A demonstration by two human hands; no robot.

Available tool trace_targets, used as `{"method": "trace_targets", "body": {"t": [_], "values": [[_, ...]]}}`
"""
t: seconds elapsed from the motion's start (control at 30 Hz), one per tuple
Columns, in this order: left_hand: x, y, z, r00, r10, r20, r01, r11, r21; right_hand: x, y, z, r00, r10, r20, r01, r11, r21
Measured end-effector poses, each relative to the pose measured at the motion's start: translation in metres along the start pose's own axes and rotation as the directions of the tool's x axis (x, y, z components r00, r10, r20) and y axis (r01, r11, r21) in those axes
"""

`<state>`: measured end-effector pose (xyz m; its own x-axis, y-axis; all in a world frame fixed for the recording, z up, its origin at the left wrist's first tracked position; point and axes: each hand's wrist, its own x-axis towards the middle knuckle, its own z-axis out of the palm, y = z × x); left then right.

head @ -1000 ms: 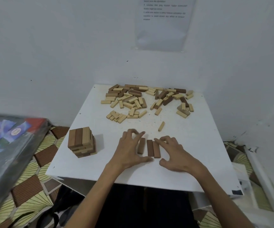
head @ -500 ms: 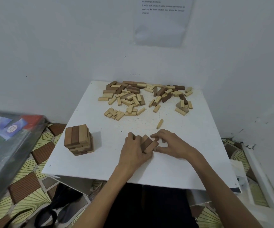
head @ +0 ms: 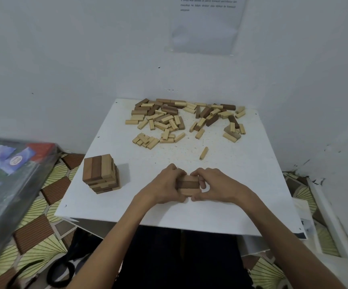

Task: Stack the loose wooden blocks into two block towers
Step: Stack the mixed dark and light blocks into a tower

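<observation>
You are early in the job. Your left hand (head: pixel 164 186) and right hand (head: pixel 216 186) close in from either side on a row of three blocks (head: pixel 188 184), light, dark, light, with the fingers curled round its ends and pinching it together; whether the row rests on the white table (head: pixel 252 195) or is lifted just off it, the view does not show. Well to the left of your grip stands the first tower (head: pixel 101 174), a few crossed layers high, its top layer of three blocks full and square. Judging by that, one tower is begun but short, and the row between your hands looks like the base layer of the second. Most of the work is ahead: the loose pile (head: pixel 185 119) lies far beyond your grip, against the back edge of the table, with dozens of light and dark blocks unsorted in it. A single light block (head: pixel 203 153) lies apart from the pile, just beyond your right fingertips, and is the nearest one to take.
</observation>
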<state>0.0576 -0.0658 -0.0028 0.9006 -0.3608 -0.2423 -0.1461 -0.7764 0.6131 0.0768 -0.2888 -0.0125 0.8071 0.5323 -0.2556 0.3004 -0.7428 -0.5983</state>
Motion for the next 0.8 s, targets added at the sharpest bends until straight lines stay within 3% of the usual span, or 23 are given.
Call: {"method": "trace_targets", "body": {"t": [0.13,0.27,0.57,0.8], "values": [[-0.005,0.003,0.001,1.000,-0.018,-0.019,0.018,1.000,0.021,-0.005,-0.003,0.002,0.999,0.026,-0.027,-0.024,0.998,0.050],[-0.007,0.007,0.005,0.995,-0.083,-0.049,0.090,0.977,0.191,-0.008,-0.006,0.006,0.997,0.045,-0.060,-0.040,0.995,0.091],[-0.004,-0.002,-0.009,0.994,0.003,0.111,-0.018,0.990,0.138,-0.010,-0.010,0.007,0.995,0.086,-0.059,-0.080,0.993,0.091],[-0.003,-0.015,-0.013,0.989,0.067,0.133,-0.079,0.993,0.085,-0.013,-0.013,0.006,0.993,0.101,-0.065,-0.095,0.991,0.096]]}}
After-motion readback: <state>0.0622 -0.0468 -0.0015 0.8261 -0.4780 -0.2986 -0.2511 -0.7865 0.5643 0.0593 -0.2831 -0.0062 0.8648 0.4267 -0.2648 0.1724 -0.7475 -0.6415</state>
